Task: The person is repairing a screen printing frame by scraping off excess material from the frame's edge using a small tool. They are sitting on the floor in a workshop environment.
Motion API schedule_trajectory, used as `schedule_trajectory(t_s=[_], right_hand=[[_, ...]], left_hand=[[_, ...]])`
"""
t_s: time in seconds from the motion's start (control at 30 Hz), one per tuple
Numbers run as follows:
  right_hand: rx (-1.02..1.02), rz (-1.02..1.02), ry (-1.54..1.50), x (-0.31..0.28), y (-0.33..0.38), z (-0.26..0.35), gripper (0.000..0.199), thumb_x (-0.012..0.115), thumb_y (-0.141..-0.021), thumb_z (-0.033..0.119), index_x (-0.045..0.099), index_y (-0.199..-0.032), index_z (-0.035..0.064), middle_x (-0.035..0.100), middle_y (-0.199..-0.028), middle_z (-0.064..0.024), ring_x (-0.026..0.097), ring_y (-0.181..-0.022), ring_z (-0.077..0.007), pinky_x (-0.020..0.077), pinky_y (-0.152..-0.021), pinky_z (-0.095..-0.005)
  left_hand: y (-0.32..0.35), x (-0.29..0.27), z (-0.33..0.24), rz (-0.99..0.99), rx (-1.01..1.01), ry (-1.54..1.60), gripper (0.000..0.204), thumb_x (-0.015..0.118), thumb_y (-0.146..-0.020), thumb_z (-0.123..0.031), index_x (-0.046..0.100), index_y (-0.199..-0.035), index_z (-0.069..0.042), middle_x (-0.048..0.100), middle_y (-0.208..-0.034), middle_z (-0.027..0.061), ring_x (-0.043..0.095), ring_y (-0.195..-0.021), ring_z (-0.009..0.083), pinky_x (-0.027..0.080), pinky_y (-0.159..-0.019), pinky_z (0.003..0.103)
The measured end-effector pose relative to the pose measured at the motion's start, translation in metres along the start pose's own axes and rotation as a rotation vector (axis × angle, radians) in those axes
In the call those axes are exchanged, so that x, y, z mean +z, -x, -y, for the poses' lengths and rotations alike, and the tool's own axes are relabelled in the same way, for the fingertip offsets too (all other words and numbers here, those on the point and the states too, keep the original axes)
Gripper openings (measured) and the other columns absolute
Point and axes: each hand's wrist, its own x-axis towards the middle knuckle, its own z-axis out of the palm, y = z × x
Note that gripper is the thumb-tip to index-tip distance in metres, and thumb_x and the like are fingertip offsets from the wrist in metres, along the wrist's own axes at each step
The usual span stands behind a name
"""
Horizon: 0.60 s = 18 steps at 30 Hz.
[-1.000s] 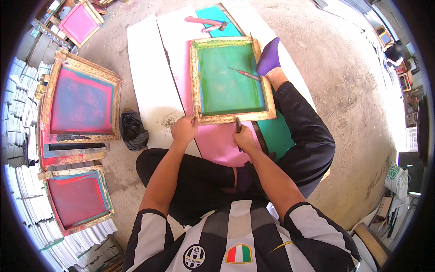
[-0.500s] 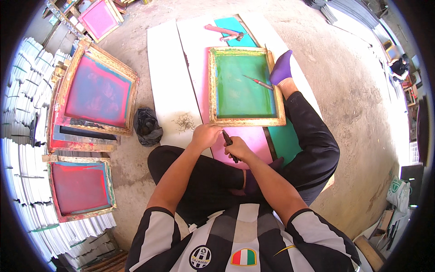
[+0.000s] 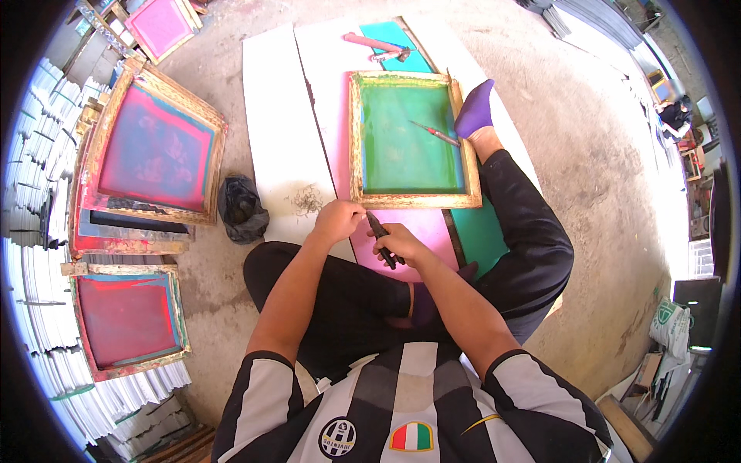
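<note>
I sit on the floor with a wooden-framed green screen point(image 3: 409, 139) lying before me on white boards point(image 3: 282, 131). My right hand point(image 3: 401, 245) grips a dark pair of pliers point(image 3: 380, 238) just below the frame's near edge. My left hand point(image 3: 337, 220) pinches at the pliers' tip, fingers closed on it. A thin red-handled tool point(image 3: 434, 133) lies on the green mesh. My foot in a purple sock point(image 3: 475, 108) rests against the frame's right side.
Several framed screens with red and pink mesh point(image 3: 154, 150) lean at the left, one more point(image 3: 127, 316) lower down. A black bag point(image 3: 241, 207) and a small heap of pulled staples point(image 3: 307, 201) lie beside the boards. Stacked white sheets point(image 3: 31, 177) line the left edge.
Both hands came back from the frame's near edge toward my lap. The left hand has moved onto the tip of the pliers held by the right.
</note>
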Motion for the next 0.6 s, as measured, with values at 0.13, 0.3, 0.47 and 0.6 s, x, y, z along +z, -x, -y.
schedule_trajectory(t_s=[0.13,0.3,0.47,0.6], right_hand=[[0.070,0.056,-0.180,0.000,0.006,-0.007,0.049,0.058,-0.097,0.010,0.048,-0.144,0.0043,0.069,-0.104,-0.0178,0.071,-0.090,-0.0279,0.0596,-0.068,-0.0466],[0.047,-0.152,-0.159,-0.036,0.012,-0.019,0.042,0.061,-0.098,0.013,0.048,-0.136,0.0017,0.067,-0.098,-0.0174,0.071,-0.081,-0.0263,0.0606,-0.063,-0.0433],[0.036,-0.349,0.000,-0.067,0.019,-0.008,0.021,0.061,-0.094,0.007,0.054,-0.108,-0.0059,0.064,-0.083,-0.0133,0.067,-0.067,-0.0233,0.0555,-0.057,-0.0390],[0.074,-0.345,0.003,-0.087,0.003,-0.018,0.030,0.062,-0.097,0.009,0.049,-0.123,-0.0002,0.064,-0.093,-0.0132,0.068,-0.075,-0.0239,0.0557,-0.060,-0.0490]], left_hand=[[-0.002,0.002,0.015,-0.053,-0.098,-0.115,0.015,0.071,-0.089,-0.024,0.080,-0.097,-0.014,0.076,-0.094,0.0113,0.072,-0.087,0.0351,0.057,-0.077,0.046],[-0.005,-0.014,0.062,-0.043,-0.579,-0.323,0.025,0.076,-0.085,-0.034,0.080,-0.095,-0.011,0.076,-0.100,0.0160,0.073,-0.092,0.0363,0.058,-0.080,0.047],[-0.005,-0.025,0.063,-0.098,-0.787,-0.282,0.034,0.075,-0.087,-0.042,0.080,-0.094,-0.009,0.077,-0.101,0.0164,0.074,-0.095,0.0369,0.058,-0.083,0.047],[-0.009,-0.032,0.038,-0.078,-0.750,-0.240,0.037,0.074,-0.088,-0.043,0.079,-0.092,-0.006,0.076,-0.096,0.0175,0.073,-0.091,0.0372,0.057,-0.080,0.048]])
